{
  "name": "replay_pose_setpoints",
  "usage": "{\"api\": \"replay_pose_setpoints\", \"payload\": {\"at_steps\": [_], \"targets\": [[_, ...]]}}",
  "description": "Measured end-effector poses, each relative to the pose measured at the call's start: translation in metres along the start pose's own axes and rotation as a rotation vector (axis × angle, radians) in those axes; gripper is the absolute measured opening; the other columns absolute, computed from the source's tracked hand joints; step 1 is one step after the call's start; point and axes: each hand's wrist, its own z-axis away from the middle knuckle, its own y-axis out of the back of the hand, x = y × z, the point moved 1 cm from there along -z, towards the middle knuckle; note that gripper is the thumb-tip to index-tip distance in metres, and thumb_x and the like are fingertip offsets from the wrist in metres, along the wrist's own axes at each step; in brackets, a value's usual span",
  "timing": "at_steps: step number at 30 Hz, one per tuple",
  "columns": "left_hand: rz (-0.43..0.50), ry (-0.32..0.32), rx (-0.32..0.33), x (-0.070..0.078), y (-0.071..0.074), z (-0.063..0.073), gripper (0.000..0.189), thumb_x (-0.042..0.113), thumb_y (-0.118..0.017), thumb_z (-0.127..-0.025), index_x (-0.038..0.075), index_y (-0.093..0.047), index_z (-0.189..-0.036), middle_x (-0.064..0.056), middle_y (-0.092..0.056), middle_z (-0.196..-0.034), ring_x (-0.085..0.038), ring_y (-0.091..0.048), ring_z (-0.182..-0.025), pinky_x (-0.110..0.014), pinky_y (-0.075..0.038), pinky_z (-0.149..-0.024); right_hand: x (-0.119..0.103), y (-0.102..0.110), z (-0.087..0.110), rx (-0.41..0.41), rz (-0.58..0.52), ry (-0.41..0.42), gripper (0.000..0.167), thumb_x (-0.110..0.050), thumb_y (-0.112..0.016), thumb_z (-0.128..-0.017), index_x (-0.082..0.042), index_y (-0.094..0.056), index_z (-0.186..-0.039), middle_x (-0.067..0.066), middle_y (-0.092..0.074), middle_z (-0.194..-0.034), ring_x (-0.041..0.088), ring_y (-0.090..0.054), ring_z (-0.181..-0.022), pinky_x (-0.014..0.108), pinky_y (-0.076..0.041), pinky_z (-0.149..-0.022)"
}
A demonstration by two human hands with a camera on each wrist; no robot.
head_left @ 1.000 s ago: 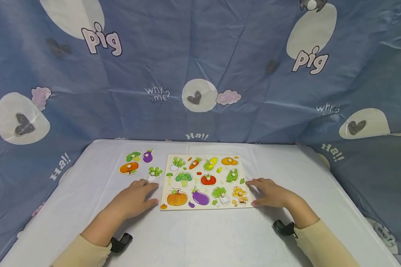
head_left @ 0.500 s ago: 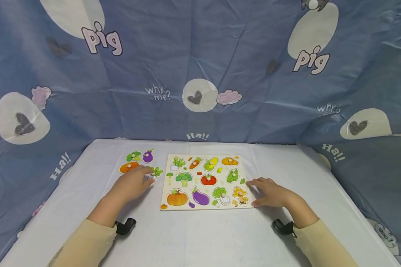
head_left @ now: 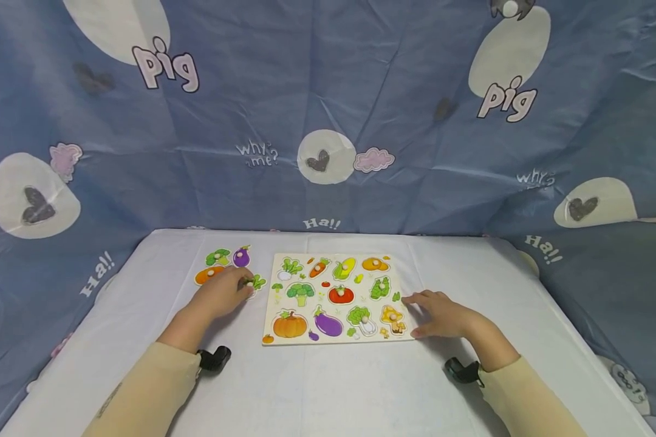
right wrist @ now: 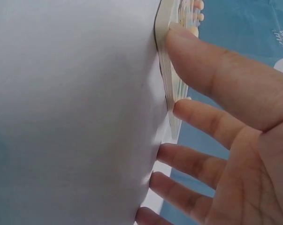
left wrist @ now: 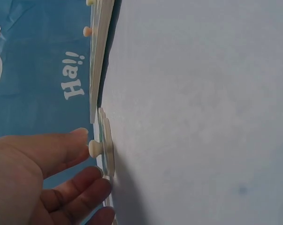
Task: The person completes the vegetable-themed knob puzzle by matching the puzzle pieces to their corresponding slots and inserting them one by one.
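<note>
A white radish puzzle piece (head_left: 258, 282) with green leaves lies left of the puzzle board (head_left: 339, 337), partly covered by my left hand (head_left: 221, 295). My left thumb and fingers are spread around its wooden knob (left wrist: 95, 148), the thumb tip right at the knob's edge. Beyond that hand lie a broccoli piece (head_left: 217, 256), an eggplant piece (head_left: 242, 257) and a pumpkin piece (head_left: 205, 276). My right hand (head_left: 443, 315) touches the board's right edge, its thumb (right wrist: 193, 51) on the board's corner and its fingers extended.
Knobbed pieces sit in the board, among them a tomato (head_left: 339, 295), corn (head_left: 343, 268), a carrot (head_left: 318, 268) and a mushroom (head_left: 392, 314). A white cloth (head_left: 339, 388) covers the table. A blue printed curtain (head_left: 224, 194) hangs behind and along both sides.
My left hand has moved from beside the board's left edge, away from me and slightly left, to the radish piece, overlapping the pumpkin. The right hand and the board have stayed put.
</note>
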Motion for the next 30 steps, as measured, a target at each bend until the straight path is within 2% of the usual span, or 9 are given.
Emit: {"api": "replay_pose_setpoints", "payload": {"at_steps": [8,14,20,30], "targets": [[0.074,-0.025,-0.027,-0.006,-0.002,-0.009,0.029,0.015,-0.069,-0.094,-0.001,-0.065,-0.118,-0.012,-0.059,-0.099,-0.026,-0.055,-0.088,-0.048,-0.050,-0.085,0.002,0.000,0.000,0.003,0.001,0.006,0.076,-0.036,-0.084,-0.080,-0.009,-0.053,-0.143,0.025,-0.045,-0.146,0.047,-0.038,-0.134,0.065,-0.035,-0.105],[0.125,-0.037,-0.034,-0.010,-0.003,-0.011,0.018,0.009,-0.070,-0.094,0.001,-0.066,-0.109,-0.009,-0.058,-0.093,-0.024,-0.053,-0.085,-0.044,-0.049,-0.081,0.003,-0.002,-0.001,-0.002,-0.004,0.006,0.075,-0.036,-0.084,-0.080,-0.010,-0.052,-0.144,0.024,-0.044,-0.147,0.048,-0.037,-0.135,0.065,-0.034,-0.106],[0.157,-0.031,-0.046,-0.009,-0.003,-0.012,0.008,0.007,-0.068,-0.095,0.003,-0.065,-0.101,-0.005,-0.058,-0.087,-0.020,-0.053,-0.080,-0.039,-0.048,-0.076,0.005,-0.004,-0.002,-0.006,-0.008,-0.009,0.076,-0.036,-0.084,-0.080,-0.011,-0.052,-0.144,0.023,-0.044,-0.147,0.047,-0.036,-0.135,0.065,-0.035,-0.105],[0.201,0.001,-0.081,-0.008,-0.003,-0.012,0.006,0.008,-0.065,-0.097,0.005,-0.062,-0.102,-0.004,-0.056,-0.086,-0.019,-0.053,-0.080,-0.036,-0.047,-0.075,0.006,-0.004,-0.002,-0.003,-0.007,-0.018,0.077,-0.037,-0.082,-0.081,-0.011,-0.050,-0.146,0.024,-0.040,-0.150,0.049,-0.032,-0.138,0.067,-0.033,-0.106]]}}
